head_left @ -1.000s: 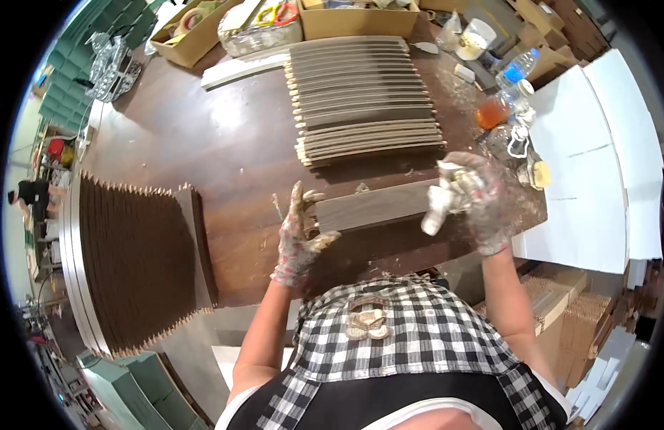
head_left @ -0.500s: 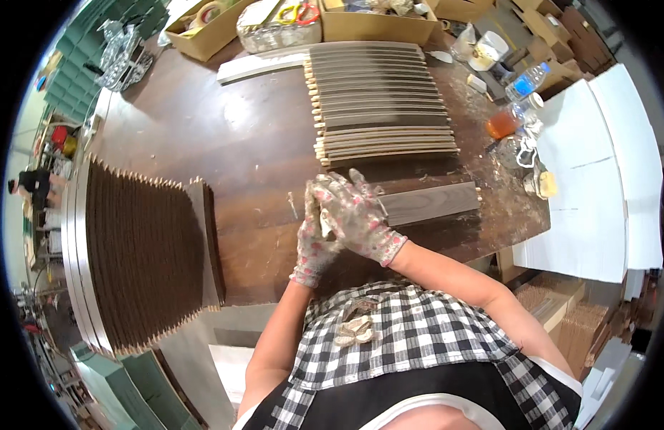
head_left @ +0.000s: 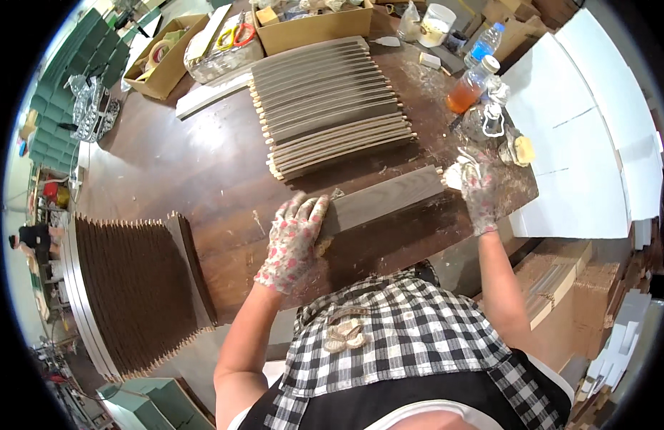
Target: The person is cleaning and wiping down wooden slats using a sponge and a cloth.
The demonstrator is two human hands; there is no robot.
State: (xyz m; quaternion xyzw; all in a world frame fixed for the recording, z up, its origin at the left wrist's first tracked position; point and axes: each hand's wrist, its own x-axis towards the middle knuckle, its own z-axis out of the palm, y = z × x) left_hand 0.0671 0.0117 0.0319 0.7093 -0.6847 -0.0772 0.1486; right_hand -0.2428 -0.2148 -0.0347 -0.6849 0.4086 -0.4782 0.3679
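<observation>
A grey wood-grain slat point(head_left: 389, 197) lies on the brown table in front of me, with small pale dowels at its right end. My left hand point(head_left: 290, 244), in a floral glove, grips the slat's left end, fingers over the top. A yellowish bit shows beside that palm; I cannot tell what it is. My right hand point(head_left: 479, 197), gloved alike, closes on a crumpled white rag point(head_left: 455, 174) against the doweled right end. Beyond lies a row of similar slats point(head_left: 332, 107) with dowels along their left ends.
A large stack of dark slats point(head_left: 131, 287) stands at the left. Cardboard boxes point(head_left: 314, 34) line the far edge, beside scissors point(head_left: 235, 37). Bottles point(head_left: 468, 89), a white tub point(head_left: 437, 26) and a yellow sponge point(head_left: 523, 150) sit at the right, near white boards point(head_left: 568, 136).
My hands were together over the slat's left end. Now the right hand has moved to its right end with the white rag, and the left grips the left end. The view has shifted.
</observation>
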